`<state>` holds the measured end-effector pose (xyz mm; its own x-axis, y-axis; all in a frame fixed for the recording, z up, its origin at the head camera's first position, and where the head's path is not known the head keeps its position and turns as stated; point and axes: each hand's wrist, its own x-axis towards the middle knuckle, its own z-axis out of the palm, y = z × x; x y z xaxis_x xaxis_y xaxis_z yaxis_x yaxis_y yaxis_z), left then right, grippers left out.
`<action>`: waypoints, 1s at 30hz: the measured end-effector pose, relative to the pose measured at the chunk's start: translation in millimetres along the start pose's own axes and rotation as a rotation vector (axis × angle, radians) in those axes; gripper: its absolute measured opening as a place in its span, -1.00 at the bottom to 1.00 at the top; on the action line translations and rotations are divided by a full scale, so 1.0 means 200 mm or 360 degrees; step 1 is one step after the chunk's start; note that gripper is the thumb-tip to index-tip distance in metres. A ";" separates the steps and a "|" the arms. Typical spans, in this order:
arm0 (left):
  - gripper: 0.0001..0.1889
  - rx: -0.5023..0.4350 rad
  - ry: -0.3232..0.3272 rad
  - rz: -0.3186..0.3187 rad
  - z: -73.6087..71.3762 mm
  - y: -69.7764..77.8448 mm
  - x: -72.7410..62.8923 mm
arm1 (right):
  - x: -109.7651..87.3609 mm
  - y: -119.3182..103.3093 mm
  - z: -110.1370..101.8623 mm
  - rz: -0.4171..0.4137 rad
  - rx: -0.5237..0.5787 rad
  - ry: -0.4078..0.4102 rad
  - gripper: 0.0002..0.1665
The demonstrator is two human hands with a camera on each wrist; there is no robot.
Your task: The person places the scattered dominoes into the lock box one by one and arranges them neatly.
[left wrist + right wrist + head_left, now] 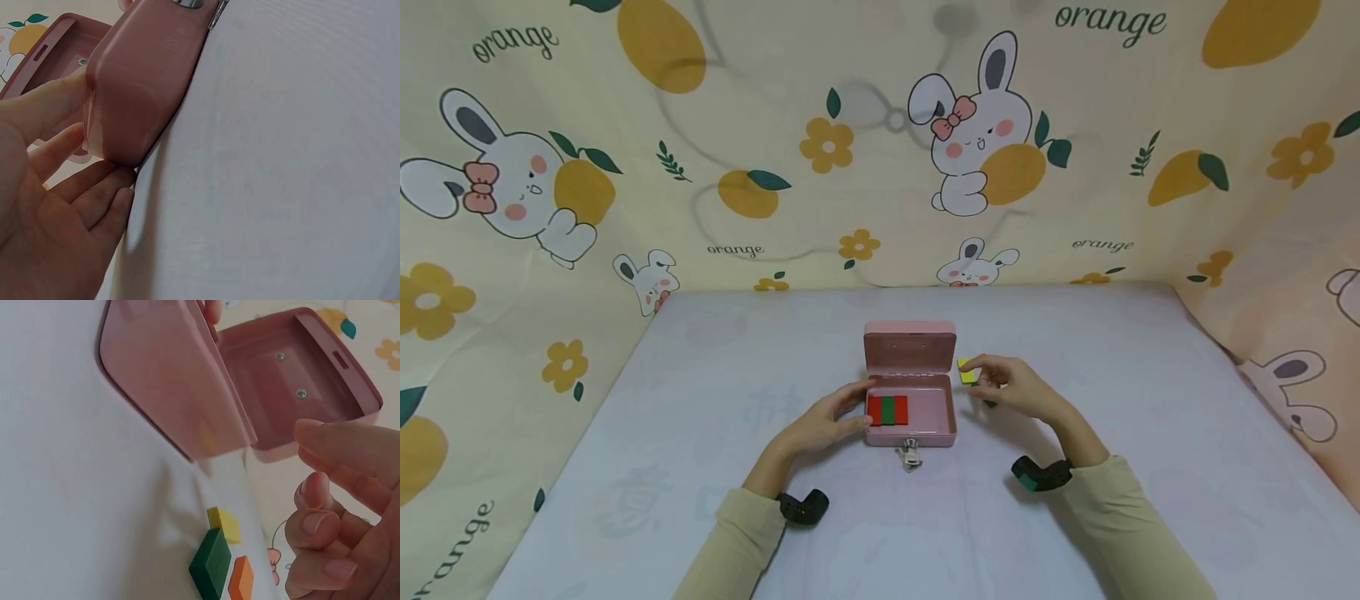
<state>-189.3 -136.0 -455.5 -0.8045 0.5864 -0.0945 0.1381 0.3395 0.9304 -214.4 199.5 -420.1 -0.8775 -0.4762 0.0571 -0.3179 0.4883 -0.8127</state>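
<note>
A pink box stands with its hinged lid raised. Inside it, at the left, lie flat red and green blocks side by side. My left hand grips the box's left end, thumb near the front and fingers toward the back corner. To the right of the box, my right hand hovers over loose blocks with bent fingers and nothing between them. Below those fingers in the right wrist view are a yellow block, a green block and an orange block.
Keys hang at the lock on the box's front. A white cloth covers the table. Behind it and at the sides hangs a curtain printed with rabbits and oranges. Each wrist wears a black camera band.
</note>
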 end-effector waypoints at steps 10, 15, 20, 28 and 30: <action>-0.33 0.0018 0.0016 -0.0023 0.00 0.01 0.00 | -0.01 0.05 -0.04 0.0119 -0.0030 -0.0023 -0.58; -0.33 0.0023 0.0018 -0.0019 0.00 0.00 0.00 | -0.02 0.06 -0.06 0.0151 -0.0024 -0.0075 -0.54; -0.33 0.0022 0.0019 -0.0016 0.00 0.01 0.00 | -0.03 0.08 -0.07 0.0189 -0.0059 -0.0096 -0.53; -0.33 0.0012 0.0024 -0.0019 0.00 0.01 0.00 | -0.02 0.11 -0.09 0.0271 -0.0050 -0.0178 -0.44; -0.33 0.0016 0.0026 -0.0020 0.00 0.01 0.00 | -0.02 0.12 -0.09 0.0290 -0.0050 -0.0200 -0.43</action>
<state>-188.4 -135.1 -454.8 -0.8156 0.5699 -0.1001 0.1338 0.3540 0.9256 -225.9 226.8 -429.6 -0.8703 -0.4646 -0.1636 -0.1708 0.5962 -0.7845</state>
